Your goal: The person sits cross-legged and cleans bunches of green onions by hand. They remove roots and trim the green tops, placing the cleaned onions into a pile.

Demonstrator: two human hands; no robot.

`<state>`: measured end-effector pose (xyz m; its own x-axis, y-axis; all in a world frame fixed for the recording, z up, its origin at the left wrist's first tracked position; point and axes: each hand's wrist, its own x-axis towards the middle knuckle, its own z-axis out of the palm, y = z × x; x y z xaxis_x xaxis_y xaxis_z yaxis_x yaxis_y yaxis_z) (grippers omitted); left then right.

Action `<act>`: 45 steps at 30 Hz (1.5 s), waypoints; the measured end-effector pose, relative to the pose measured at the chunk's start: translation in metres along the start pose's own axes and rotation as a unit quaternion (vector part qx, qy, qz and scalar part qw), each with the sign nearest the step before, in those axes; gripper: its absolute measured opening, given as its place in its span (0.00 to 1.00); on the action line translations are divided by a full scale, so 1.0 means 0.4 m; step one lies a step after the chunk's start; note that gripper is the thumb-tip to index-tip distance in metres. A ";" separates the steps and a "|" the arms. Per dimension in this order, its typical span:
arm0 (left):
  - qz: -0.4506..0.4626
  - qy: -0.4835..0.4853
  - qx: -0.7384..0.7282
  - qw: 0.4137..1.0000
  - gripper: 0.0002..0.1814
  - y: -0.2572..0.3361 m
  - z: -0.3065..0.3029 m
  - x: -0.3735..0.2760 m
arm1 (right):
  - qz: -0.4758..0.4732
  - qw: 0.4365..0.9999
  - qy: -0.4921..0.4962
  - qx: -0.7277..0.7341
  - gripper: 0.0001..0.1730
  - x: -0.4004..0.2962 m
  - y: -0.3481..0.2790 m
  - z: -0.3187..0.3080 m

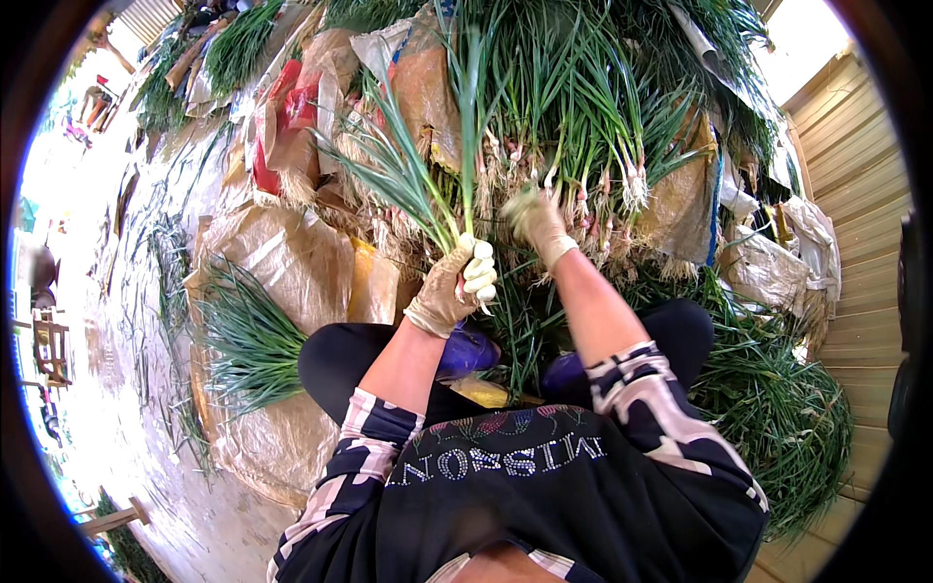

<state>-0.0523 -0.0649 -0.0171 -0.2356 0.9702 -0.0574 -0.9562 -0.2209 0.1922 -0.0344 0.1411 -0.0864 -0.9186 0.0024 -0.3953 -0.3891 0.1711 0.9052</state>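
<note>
My left hand, in a thin tan glove, grips a few green garlic plants. Their long leaves point up and away from me, and a pinkish bulb end and short roots show below the fist. The rounded white shapes at the front of this hand look like covered fingertips, though they could be bulbs. My right hand, gloved too, is motion-blurred at the root ends of a large heap of green garlic. Whether its fingers hold anything cannot be made out.
Cut leaves are heaped at my right, beside a ribbed wall. A leafy bundle lies on woven plastic sacking at my left. Purple footwear shows between my knees. Scraps litter the pale floor.
</note>
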 end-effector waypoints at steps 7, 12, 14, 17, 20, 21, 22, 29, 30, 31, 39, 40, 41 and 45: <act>0.115 0.082 0.092 0.986 0.13 0.040 -0.010 -0.009 | 0.306 0.257 -0.059 0.915 0.16 -0.052 0.333 -0.044; 0.135 0.206 0.269 0.931 0.17 0.027 -0.024 0.016 | 0.340 0.473 -0.052 0.811 0.26 0.031 0.275 0.097; 0.149 0.186 0.268 0.933 0.19 0.024 -0.029 0.020 | 0.315 0.327 -0.003 0.891 0.20 0.002 0.242 0.068; 0.128 0.164 0.232 0.950 0.18 0.012 -0.021 0.033 | 0.194 0.358 0.074 0.910 0.17 -0.001 0.080 0.048; 0.110 0.173 0.214 0.955 0.11 -0.006 -0.033 0.030 | 0.246 0.545 0.145 0.788 0.12 -0.085 0.071 -0.087; 0.104 0.172 0.230 0.952 0.10 0.000 -0.043 0.032 | 0.235 0.458 0.132 0.847 0.11 -0.099 0.068 -0.076; 0.098 0.171 0.246 0.949 0.08 0.007 -0.046 0.031 | 0.220 0.365 0.118 0.897 0.10 -0.116 0.063 -0.054; 0.086 0.082 0.090 0.989 0.09 0.012 -0.060 -0.002 | 0.157 0.013 0.091 0.983 0.16 -0.205 0.092 -0.001; 0.085 0.079 0.080 0.990 0.10 0.009 -0.052 -0.008 | 0.158 0.032 0.100 0.982 0.21 -0.205 0.115 -0.031; 0.078 0.073 0.071 0.992 0.11 0.005 -0.041 -0.008 | 0.164 0.049 0.110 0.979 0.27 -0.209 0.138 -0.058; 0.062 0.122 0.236 0.962 0.13 -0.014 -0.011 0.010 | 0.216 0.264 0.234 0.910 0.15 -0.134 0.073 -0.079; 0.077 0.130 0.278 0.949 0.12 -0.016 -0.004 0.018 | 0.258 0.282 0.189 0.904 0.17 -0.130 0.059 -0.043; 0.091 0.142 0.317 0.933 0.10 -0.021 0.000 0.021 | 0.294 0.297 0.140 0.898 0.19 -0.127 0.041 -0.013; 0.082 0.216 0.439 0.868 0.06 -0.051 0.006 0.072 | 0.265 0.059 0.175 0.946 0.22 -0.116 -0.008 0.046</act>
<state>-0.0392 -0.0323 -0.0205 -0.5803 0.7628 -0.2853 -0.4478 -0.0063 0.8941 0.0107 0.1585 -0.0738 -0.8409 0.5376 -0.0619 0.1011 0.0437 -0.9939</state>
